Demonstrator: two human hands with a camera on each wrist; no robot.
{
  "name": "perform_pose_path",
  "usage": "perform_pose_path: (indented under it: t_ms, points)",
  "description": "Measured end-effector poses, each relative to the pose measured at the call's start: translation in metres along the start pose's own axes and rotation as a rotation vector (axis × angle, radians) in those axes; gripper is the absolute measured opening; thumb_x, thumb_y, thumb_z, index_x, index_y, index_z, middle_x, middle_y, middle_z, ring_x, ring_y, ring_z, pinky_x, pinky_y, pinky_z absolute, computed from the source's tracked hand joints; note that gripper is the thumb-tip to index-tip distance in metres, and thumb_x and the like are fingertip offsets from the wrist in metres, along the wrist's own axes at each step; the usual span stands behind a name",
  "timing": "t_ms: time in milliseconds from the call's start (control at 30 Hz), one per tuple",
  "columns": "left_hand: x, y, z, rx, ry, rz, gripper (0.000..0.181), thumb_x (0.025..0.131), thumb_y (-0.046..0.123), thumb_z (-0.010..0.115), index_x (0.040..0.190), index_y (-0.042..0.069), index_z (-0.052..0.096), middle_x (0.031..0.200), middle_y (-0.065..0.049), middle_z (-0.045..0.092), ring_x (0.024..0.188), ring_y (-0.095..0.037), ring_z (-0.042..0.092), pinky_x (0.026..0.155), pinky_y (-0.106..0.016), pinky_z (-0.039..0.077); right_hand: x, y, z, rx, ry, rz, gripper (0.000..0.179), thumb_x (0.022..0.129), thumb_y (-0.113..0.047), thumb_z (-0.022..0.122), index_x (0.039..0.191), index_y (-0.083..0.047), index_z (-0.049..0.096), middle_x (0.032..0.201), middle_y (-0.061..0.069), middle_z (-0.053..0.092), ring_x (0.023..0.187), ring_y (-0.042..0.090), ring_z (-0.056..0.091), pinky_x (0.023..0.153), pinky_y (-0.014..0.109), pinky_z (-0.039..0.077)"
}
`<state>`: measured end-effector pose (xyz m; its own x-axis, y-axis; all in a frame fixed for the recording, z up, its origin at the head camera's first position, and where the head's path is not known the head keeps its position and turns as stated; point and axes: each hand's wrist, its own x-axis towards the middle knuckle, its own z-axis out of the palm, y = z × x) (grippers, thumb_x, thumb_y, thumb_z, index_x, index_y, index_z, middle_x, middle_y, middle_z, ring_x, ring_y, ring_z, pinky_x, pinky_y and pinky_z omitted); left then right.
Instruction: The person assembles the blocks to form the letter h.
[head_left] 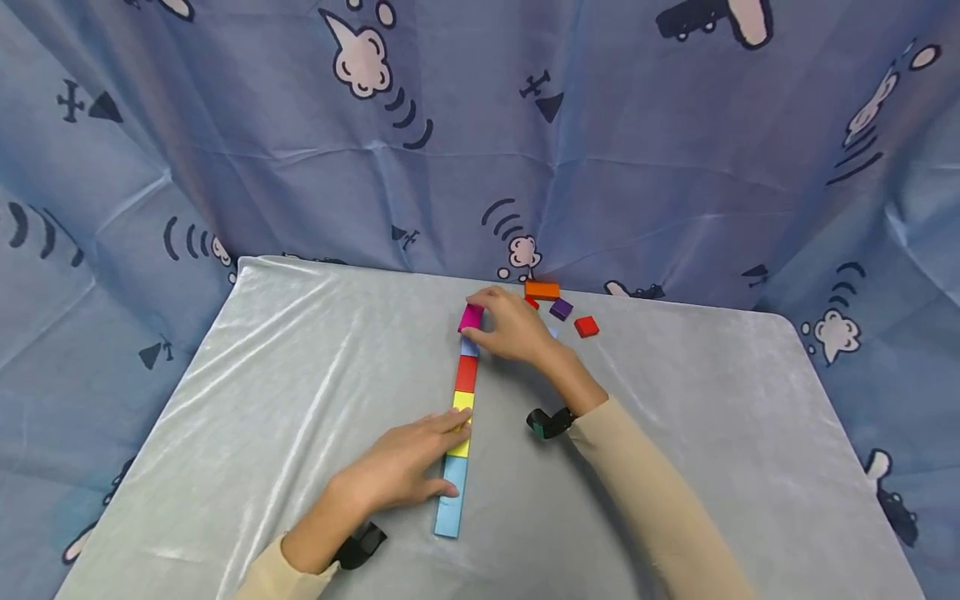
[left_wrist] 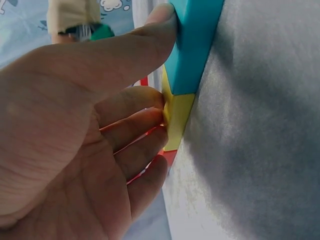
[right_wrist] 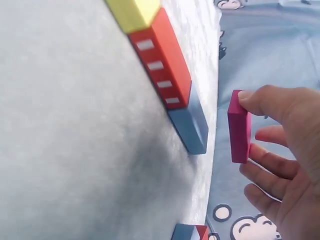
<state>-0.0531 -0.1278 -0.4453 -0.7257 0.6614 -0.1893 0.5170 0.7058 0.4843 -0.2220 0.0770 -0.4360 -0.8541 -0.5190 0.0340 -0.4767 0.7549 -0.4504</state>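
A row of coloured blocks runs away from me along the cloth: a light blue block (head_left: 450, 518) nearest, then a yellow block (head_left: 463, 401), a red block (head_left: 466, 374) with white squares on its side, and a greyish-blue block (right_wrist: 190, 125). My right hand (head_left: 517, 327) pinches a magenta block (right_wrist: 240, 134) between thumb and fingers, raised off the cloth near the row's far end. With fingers extended, my left hand (head_left: 401, 467) rests along the row, fingertips at the yellow block and thumb on the light blue one.
Loose blocks lie beyond my right hand: an orange block (head_left: 542, 290), a purple block (head_left: 561, 308) and a red block (head_left: 587, 326), with another red one partly hidden. A patterned blue curtain (head_left: 450, 183) hangs behind the table's far edge.
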Motion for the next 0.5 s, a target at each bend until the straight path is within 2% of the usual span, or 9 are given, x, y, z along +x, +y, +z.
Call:
perform_pose_path:
  t_ms: [133, 333, 500]
  points:
    - [-0.001, -0.001, -0.001, -0.008, 0.001, 0.0, 0.077, 0.09, 0.029, 0.085, 0.155, 0.004, 0.052, 0.17, -0.009, 0.043, 0.157, -0.024, 0.043, 0.128, -0.044, 0.039, -0.019, -0.003, 0.001, -0.004, 0.007, -0.016, 0.055, 0.094, -0.03, 0.08, 0.141, -0.004, 0.068, 0.142, 0.016, 0.067, 0.129, 0.034, 0.066, 0.109, 0.05, 0.059]
    - [-0.001, -0.001, -0.001, -0.011, -0.005, -0.011, 0.077, 0.09, 0.03, 0.085, 0.155, 0.005, 0.052, 0.17, -0.009, 0.043, 0.157, -0.024, 0.043, 0.129, -0.044, 0.039, -0.042, -0.006, 0.005, -0.036, -0.026, -0.016, 0.054, 0.093, -0.033, 0.082, 0.138, -0.006, 0.07, 0.141, 0.013, 0.069, 0.128, 0.031, 0.068, 0.108, 0.05, 0.059]
    - [-0.001, 0.0, 0.0, -0.02, -0.01, -0.007, 0.077, 0.091, 0.031, 0.084, 0.156, 0.005, 0.051, 0.171, -0.008, 0.041, 0.158, -0.024, 0.041, 0.129, -0.044, 0.038, -0.061, -0.005, 0.005, -0.049, -0.011, -0.02, 0.053, 0.091, -0.033, 0.084, 0.136, -0.007, 0.071, 0.14, 0.013, 0.07, 0.125, 0.031, 0.069, 0.105, 0.049, 0.061]
